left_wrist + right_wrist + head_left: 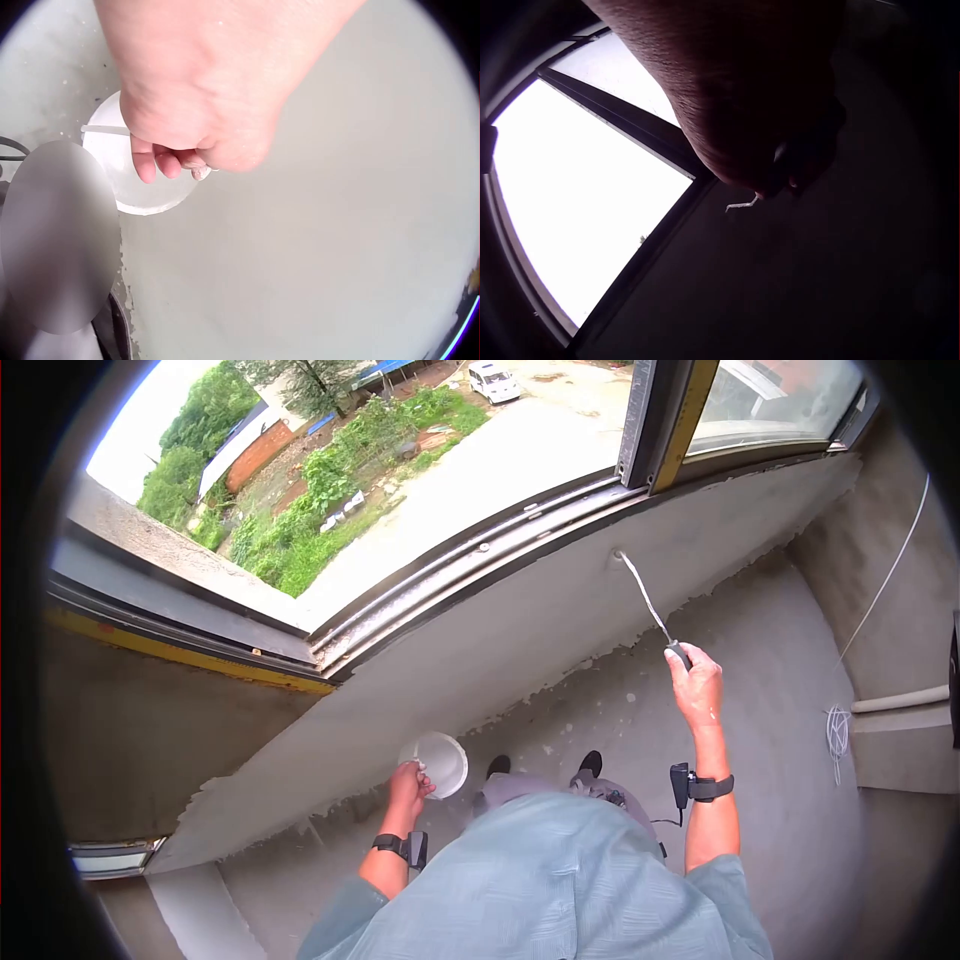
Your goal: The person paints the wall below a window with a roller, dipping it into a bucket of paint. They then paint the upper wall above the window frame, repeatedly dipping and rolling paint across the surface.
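Note:
At the lower middle of the head view, my left hand [413, 788] holds a white bucket [452, 760] at its rim side. In the left wrist view a pale strip [105, 130] crosses the bucket's mouth to the curled fingers. My right hand [697, 685], reaching forward, grips the dark handle [679, 654] of a tool with a thin, bent white rod [647, 598], like a paint roller's frame. The rod's far end is right at the pale coated wall [540, 610] under the window; no separate head stands out there. The right wrist view is very dark, showing a short bent piece of rod.
An open window with a metal track [480, 550] runs above the pale wall. Dark shoes [591, 763] stand on the grey floor near the wall. At the right, a coiled white cord [838, 732] hangs near a pale pipe [900, 700]. Outside are plants and a white van [494, 382].

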`<state>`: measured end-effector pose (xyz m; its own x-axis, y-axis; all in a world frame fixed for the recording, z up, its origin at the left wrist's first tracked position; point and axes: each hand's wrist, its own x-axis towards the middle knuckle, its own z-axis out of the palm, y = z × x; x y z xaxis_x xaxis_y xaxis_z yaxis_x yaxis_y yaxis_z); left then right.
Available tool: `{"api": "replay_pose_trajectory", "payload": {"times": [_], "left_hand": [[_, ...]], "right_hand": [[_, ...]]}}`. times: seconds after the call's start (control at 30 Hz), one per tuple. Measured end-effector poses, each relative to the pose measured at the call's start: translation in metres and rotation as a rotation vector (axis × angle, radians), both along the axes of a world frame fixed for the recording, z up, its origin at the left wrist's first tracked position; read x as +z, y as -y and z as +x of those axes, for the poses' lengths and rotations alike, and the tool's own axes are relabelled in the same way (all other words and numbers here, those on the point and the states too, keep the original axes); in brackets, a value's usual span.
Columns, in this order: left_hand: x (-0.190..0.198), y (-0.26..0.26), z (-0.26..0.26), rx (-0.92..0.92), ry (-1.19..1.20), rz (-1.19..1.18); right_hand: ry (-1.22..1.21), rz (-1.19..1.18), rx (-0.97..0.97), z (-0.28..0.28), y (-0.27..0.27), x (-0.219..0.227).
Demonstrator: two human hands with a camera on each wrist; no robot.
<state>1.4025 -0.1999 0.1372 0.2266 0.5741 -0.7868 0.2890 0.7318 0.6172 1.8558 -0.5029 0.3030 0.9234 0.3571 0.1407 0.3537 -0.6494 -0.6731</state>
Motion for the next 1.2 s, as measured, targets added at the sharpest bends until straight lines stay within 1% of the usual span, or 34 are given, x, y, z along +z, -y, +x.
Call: {"api": "replay_pose_trajectory", "payload": {"times": [0.07, 0.17, 0.27, 0.3, 0.33, 0.4, 0.47, 0.53, 0.6, 0.7, 0.8, 0.9, 1.0, 1.07, 1.2], "left_hand": [[0.015, 0.016, 0.033, -0.028, -0.009, 0.012], [0.035, 0.036, 0.072, -0.040, 0.067, 0.043], [0.055, 0.053, 0.103, -0.075, 0.135, 0.075], [0.061, 0.058, 0.112, -0.083, 0.151, 0.077], [0.066, 0.064, 0.119, -0.091, 0.166, 0.078], [0.071, 0.075, 0.131, -0.113, 0.182, 0.084], [0.075, 0.083, 0.142, -0.136, 0.177, 0.099], [0.077, 0.091, 0.151, -0.159, 0.147, 0.119], [0.070, 0.094, 0.154, -0.170, 0.129, 0.122], [0.050, 0.092, 0.154, -0.172, 0.103, 0.108], [0.032, 0.092, 0.156, -0.144, 0.056, 0.095], [0.012, 0.083, 0.166, -0.124, 0.040, 0.063], [0.005, 0.080, 0.185, -0.098, 0.052, 0.058], [-0.009, 0.081, 0.190, -0.093, 0.053, 0.053], [-0.004, 0.076, 0.211, -0.089, 0.029, 0.068]], "right_hand": [[-0.007, -0.005, 0.049, 0.009, 0.006, 0.002], [0.005, -0.001, 0.145, 0.019, 0.013, 0.003], [-0.033, -0.003, 0.256, 0.019, 0.012, 0.017], [0.006, 0.021, 0.294, 0.019, 0.009, 0.016], [0.008, -0.018, 0.337, 0.016, 0.007, 0.018], [-0.045, 0.003, 0.385, 0.018, 0.004, 0.024], [-0.003, -0.006, 0.512, 0.007, -0.012, 0.014], [-0.014, -0.037, 0.593, 0.004, -0.024, 0.013], [-0.032, -0.031, 0.654, 0.005, -0.033, 0.015], [-0.043, 0.006, 0.687, 0.018, -0.040, 0.012], [-0.072, -0.042, 0.698, 0.044, -0.035, 0.020], [-0.068, -0.067, 0.662, 0.080, -0.022, 0.027], [-0.061, -0.070, 0.641, 0.123, -0.005, 0.038], [-0.104, -0.119, 0.596, 0.146, 0.005, 0.056], [-0.124, -0.141, 0.515, 0.186, 0.029, 0.064]]}}
